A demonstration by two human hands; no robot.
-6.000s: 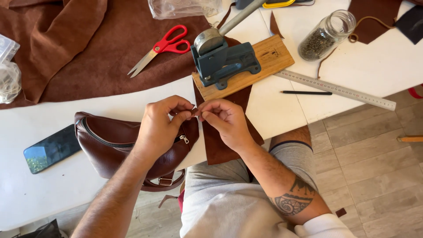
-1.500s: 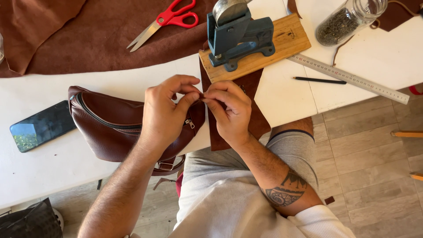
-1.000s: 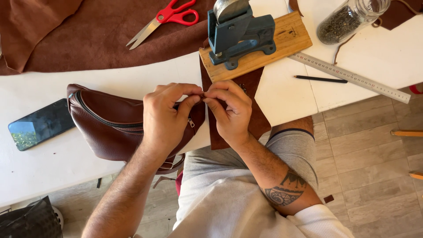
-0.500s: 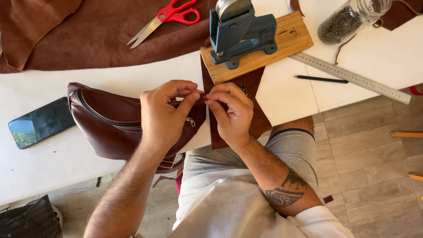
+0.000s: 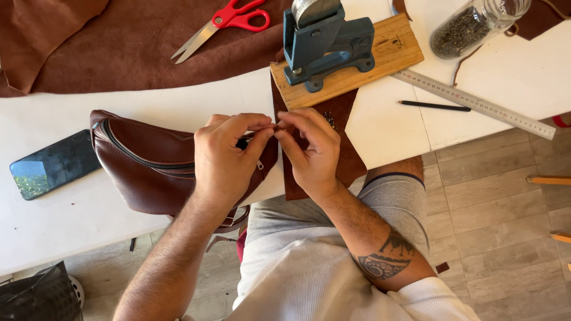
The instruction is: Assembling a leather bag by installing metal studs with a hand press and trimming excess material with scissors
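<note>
On the white table (image 5: 71, 220) lies a brown leather bag (image 5: 143, 166). Over its right end, the left hand (image 5: 229, 157) and right hand (image 5: 309, 151) remain pinched together on some tiny part, barely shifting; fiddly work continues.

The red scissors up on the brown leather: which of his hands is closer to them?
Left. The left hand lies below the red scissors, over the bag; the right hand sits farther right.
</note>
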